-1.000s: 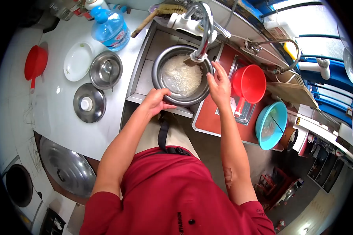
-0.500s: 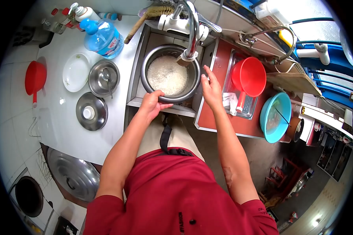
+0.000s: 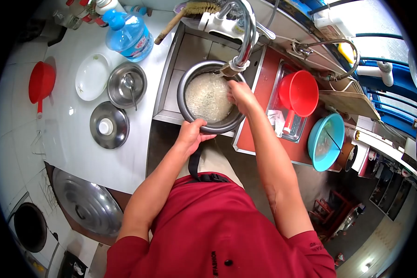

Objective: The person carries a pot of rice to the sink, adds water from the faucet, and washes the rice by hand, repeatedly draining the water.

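A dark-rimmed metal pot (image 3: 186,107) sits at the front of the sink, with whitish rice (image 3: 206,95) in cloudy water. My left hand (image 3: 193,134) grips the pot's near rim, thumb on top and fingers underneath. Over the pot's right side, my right hand (image 3: 239,95) is curled with its fingers together just above the rice; what they may hold is hidden. The chrome faucet (image 3: 248,41) arches above, its spout end (image 3: 234,68) over the pot's far right edge, close to my right fingers.
Left of the sink (image 3: 163,95), the white counter (image 3: 69,139) carries a steel bowl (image 3: 113,85) with a spoon, a lid (image 3: 118,132), a white plate (image 3: 90,76) and a blue bottle (image 3: 132,39). On the right are a red ladle (image 3: 299,92) and a turquoise basin (image 3: 316,139).
My right hand has gone from open beside the pot to curled inside its right side. The pot sits slightly lower and further right in view, with my left hand still on it.
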Motion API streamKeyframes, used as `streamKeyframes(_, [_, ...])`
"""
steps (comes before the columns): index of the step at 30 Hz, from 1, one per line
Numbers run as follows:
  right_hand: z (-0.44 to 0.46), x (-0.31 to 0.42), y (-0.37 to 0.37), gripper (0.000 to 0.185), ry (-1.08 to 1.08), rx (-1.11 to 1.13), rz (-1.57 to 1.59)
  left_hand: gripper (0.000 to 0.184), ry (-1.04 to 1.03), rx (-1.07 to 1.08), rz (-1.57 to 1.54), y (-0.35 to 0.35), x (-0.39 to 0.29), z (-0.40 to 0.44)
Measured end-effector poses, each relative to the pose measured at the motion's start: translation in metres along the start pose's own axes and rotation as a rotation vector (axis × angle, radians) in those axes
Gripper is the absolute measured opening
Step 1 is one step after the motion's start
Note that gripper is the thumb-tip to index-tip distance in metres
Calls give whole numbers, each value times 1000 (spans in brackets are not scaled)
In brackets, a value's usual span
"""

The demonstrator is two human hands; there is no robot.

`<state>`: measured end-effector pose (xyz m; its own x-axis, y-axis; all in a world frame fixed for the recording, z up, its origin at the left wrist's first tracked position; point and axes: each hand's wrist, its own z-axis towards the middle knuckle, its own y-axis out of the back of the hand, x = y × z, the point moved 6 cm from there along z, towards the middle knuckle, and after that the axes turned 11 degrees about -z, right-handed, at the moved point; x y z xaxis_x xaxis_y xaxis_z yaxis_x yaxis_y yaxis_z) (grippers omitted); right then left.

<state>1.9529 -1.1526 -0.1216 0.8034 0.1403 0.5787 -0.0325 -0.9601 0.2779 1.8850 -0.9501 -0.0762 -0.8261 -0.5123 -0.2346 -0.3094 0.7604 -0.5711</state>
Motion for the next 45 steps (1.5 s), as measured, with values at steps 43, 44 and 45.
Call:
streamKeyframes(43, [-52,55,-82,16,767,-2,-751,26,115,100,244,-14,-26,14])
streamKeyframes(44, [-53,48,-80,16,770,-3,-753,26,112,102,243,-14,-28,15])
streamKeyframes(45, [-61,42,-79,15,839,3,-888,25,115,96,256,-13,-29,14])
